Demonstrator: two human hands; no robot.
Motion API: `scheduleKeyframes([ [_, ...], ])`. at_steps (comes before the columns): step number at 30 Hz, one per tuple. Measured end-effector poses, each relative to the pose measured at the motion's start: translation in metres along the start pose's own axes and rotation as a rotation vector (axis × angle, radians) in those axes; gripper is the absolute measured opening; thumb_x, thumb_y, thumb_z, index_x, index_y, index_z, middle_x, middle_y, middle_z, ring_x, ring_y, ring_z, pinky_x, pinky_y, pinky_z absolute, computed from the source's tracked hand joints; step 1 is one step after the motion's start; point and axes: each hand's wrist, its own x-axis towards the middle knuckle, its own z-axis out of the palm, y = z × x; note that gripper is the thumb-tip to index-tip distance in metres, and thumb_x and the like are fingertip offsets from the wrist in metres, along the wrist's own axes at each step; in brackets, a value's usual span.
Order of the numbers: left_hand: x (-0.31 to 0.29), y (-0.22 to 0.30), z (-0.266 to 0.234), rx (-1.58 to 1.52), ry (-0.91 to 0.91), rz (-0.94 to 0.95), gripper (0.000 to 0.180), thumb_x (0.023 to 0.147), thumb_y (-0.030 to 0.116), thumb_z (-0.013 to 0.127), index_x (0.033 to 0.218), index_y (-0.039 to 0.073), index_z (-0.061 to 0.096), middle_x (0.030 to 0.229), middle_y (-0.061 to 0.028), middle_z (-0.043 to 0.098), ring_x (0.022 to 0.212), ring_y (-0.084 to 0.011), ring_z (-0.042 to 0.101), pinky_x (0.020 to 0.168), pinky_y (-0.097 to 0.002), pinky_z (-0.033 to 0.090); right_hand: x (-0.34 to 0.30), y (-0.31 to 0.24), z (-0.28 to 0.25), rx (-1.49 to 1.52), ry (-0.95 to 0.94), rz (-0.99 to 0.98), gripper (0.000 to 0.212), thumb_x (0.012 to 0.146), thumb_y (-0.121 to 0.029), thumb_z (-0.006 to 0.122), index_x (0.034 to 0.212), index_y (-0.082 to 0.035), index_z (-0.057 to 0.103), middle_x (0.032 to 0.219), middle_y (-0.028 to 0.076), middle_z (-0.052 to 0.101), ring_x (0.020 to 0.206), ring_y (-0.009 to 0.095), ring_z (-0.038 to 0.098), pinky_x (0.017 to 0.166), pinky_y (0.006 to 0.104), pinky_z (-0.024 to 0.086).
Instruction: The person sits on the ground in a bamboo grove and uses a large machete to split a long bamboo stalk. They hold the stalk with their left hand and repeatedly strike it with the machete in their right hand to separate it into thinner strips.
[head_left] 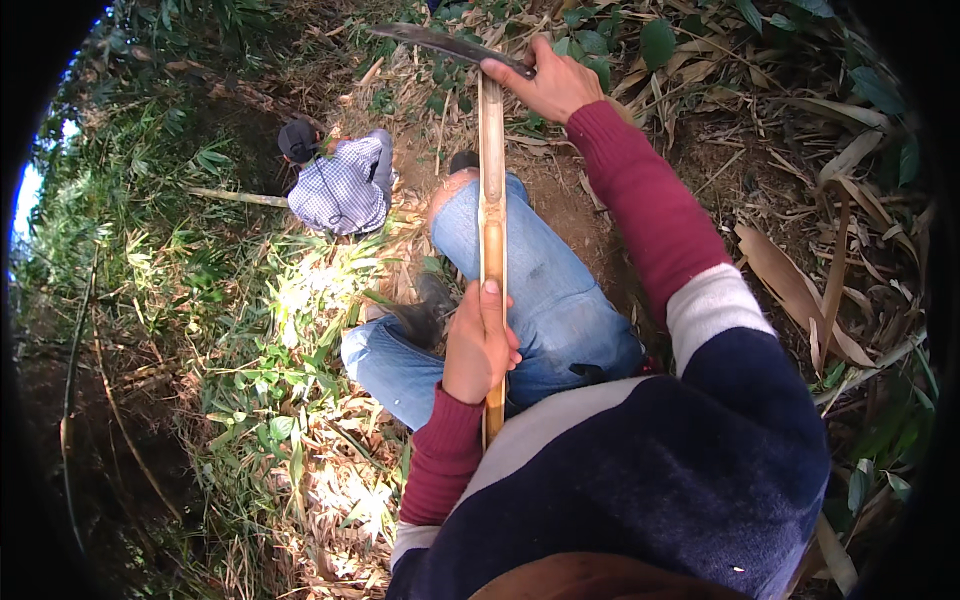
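A split bamboo strip (492, 220), pale and hollowed on its upper face, runs from my waist out past my raised knee. My left hand (482, 338) is closed around its middle, the thumb lying along the top. Beyond the knee, my right hand (553, 82) grips a machete (440, 42) whose dark blade points left across the strip's far end. The machete's handle is mostly hidden in my fingers. Whether the blade touches the bamboo or rests just above it, I cannot tell.
My legs in blue jeans (545, 275) are bent under the strip. Ahead to the left, another person (340, 185) in a checked shirt and dark cap sits facing away beside a long bamboo pole (240, 197). Dry leaves (790, 275) and green plants surround me.
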Motion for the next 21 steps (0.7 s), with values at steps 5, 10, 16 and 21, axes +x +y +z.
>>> scheduleKeyframes([
  [5,-0.003,-0.005,0.004,-0.029,-0.074,-0.034,0.050,0.111,0.045,0.032,0.100,0.001,0.055,0.057,-0.0025,0.048,0.043,-0.0099,0.051,0.039,-0.0259,0.045,0.060,0.090,0.005,0.058,0.026,0.257,0.102,0.078,-0.096,0.037,0.117,-0.003,0.057,0.096,0.019,0.071,0.097,0.035,0.071,0.087,0.0512,0.053],
  [10,-0.002,-0.008,0.002,-0.029,-0.047,-0.017,0.055,0.109,0.052,0.031,0.102,0.003,0.055,0.057,-0.0025,0.049,0.042,-0.0096,0.050,0.039,-0.0237,0.042,-0.026,0.053,0.002,0.348,0.083,0.139,0.084,0.086,-0.087,0.046,0.098,-0.004,0.054,0.064,0.006,0.055,0.061,0.016,0.056,0.063,0.0364,0.049],
  [16,0.005,-0.005,-0.001,-0.095,-0.113,-0.034,0.050,0.110,0.047,0.033,0.101,0.002,0.053,0.057,-0.0015,0.048,0.042,-0.0089,0.049,0.040,-0.0239,0.043,-0.159,-0.006,-0.034,0.392,-0.152,-0.028,0.077,0.082,-0.076,0.064,0.112,-0.007,0.051,0.071,0.010,0.066,0.061,0.025,0.063,0.061,0.0375,0.048],
  [21,0.004,-0.009,0.000,-0.051,-0.078,0.042,0.054,0.110,0.050,0.030,0.097,0.002,0.052,0.054,-0.0018,0.047,0.041,-0.0099,0.051,0.038,-0.0242,0.042,-0.181,-0.021,-0.018,0.169,-0.068,-0.262,0.085,0.075,-0.082,0.066,0.110,-0.006,0.051,0.066,0.011,0.063,0.063,0.035,0.068,0.059,0.0439,0.051],
])
